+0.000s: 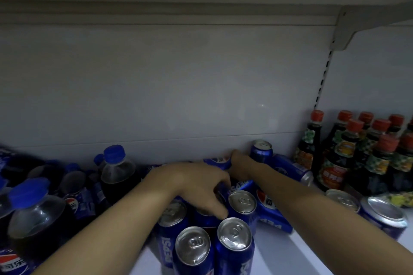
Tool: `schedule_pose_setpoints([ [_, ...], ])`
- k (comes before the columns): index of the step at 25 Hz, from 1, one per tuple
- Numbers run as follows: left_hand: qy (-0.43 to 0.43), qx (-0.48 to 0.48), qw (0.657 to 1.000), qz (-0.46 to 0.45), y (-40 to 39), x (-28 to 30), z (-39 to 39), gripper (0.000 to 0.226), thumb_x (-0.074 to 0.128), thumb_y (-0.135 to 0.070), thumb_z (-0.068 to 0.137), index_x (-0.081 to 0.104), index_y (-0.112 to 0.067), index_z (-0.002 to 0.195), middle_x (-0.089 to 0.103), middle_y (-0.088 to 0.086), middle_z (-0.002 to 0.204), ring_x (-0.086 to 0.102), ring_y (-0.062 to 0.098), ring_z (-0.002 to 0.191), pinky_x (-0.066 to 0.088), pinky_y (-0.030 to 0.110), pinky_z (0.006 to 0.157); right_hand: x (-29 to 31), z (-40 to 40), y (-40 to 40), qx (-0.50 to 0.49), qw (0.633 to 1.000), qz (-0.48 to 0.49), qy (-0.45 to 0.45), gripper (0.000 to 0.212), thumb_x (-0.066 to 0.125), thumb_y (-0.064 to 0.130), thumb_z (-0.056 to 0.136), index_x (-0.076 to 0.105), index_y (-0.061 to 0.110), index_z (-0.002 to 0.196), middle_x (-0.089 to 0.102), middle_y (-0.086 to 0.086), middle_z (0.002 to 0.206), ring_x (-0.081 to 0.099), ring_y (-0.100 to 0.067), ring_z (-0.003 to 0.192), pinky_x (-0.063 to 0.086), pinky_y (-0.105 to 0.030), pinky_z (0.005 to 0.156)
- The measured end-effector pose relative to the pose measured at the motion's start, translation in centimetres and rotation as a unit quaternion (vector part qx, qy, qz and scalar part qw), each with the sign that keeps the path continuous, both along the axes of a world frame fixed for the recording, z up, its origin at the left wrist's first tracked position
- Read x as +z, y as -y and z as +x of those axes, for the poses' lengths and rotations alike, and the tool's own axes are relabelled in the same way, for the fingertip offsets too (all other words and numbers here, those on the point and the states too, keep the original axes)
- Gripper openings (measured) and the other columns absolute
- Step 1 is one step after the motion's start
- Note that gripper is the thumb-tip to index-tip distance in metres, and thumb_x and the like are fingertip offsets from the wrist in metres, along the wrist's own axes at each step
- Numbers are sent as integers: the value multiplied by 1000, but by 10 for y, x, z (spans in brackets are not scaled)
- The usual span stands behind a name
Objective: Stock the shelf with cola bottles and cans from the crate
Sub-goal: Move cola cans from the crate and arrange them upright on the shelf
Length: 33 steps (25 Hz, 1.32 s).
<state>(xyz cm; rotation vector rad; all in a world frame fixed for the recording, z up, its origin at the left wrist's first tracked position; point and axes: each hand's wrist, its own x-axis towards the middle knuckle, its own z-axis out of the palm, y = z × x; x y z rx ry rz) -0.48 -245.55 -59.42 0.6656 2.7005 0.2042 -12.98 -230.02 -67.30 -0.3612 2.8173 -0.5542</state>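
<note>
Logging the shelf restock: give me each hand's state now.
Left hand: fingers curled over the standing blue cans, gripping one.
Right hand: reaching back, gripping a blue can near the wall.

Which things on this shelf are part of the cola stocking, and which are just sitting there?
Job:
cola cans
cola bottles
can lying on its side
left hand, fingers over a can
right hand, gripping a can at the back

Not part of it:
dark sauce bottles with red caps
</note>
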Motion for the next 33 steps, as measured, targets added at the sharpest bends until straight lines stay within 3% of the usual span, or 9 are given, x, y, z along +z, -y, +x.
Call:
schedule_pose_setpoints([
  [3,60,-21,998,-25,-3,0,3,71,78,-44,81,46,-30,143,55,-8,140,56,14,121,48,37,105,-8,-7,-5,-38,995,-92,31,77,84,36,79,34,6,130,51,-8,117,52,-19,99,45,-29,77],
  [9,109,-14,994,-6,4,0,-1,67,74,-45,85,48,-28,144,55,-8,139,55,9,116,47,30,103,-18,-11,-10,-60,965,-256,-10,72,91,26,70,43,14,123,57,-9,125,59,-19,105,54,-30,83],
  [12,67,25,997,41,6,-1,-16,40,64,-42,95,62,-20,129,66,-4,124,62,15,108,50,33,97,-4,-12,-10,11,976,-162,-142,72,88,30,73,48,19,132,46,-10,134,52,-24,115,44,-26,92],
  [14,8,56,998,7,8,-11,-41,28,59,-28,98,68,-12,120,69,5,118,63,22,101,52,37,92,4,-10,-11,51,978,-105,-170,76,86,31,76,46,24,140,37,-10,137,51,-28,118,43,-27,99],
  [16,-2,73,995,-71,8,-23,-63,34,64,-21,94,65,-8,125,67,12,124,63,26,105,54,40,93,8,-9,-12,73,979,-62,-182,80,84,30,78,43,25,147,37,-11,139,51,-30,121,45,-33,104],
  [19,39,77,985,-153,7,-33,-82,63,75,-26,88,51,-10,144,55,11,143,56,30,124,51,44,103,7,-7,-15,101,975,-9,-197,80,82,25,81,41,24,150,39,-10,138,51,-31,120,48,-40,102],
  [25,59,48,973,-220,9,-50,-96,88,73,-7,86,25,-25,159,30,7,162,39,31,142,44,45,110,-2,-6,-22,71,975,-62,-203,75,78,27,85,42,23,150,40,-8,142,51,-28,123,47,-37,102],
  [29,69,2,971,-231,16,-47,-97,81,75,-7,84,37,-30,152,34,8,159,40,33,139,44,49,107,-10,-1,-20,60,971,-67,-222,71,75,24,88,41,25,150,36,-6,146,53,-28,121,51,-39,98],
  [33,31,13,981,-189,10,-39,-93,66,80,-18,83,48,-16,141,48,10,144,51,30,125,49,39,95,-26,2,-19,42,970,-91,-221,69,68,22,94,33,31,153,30,-7,150,55,-31,119,52,-41,95],
])
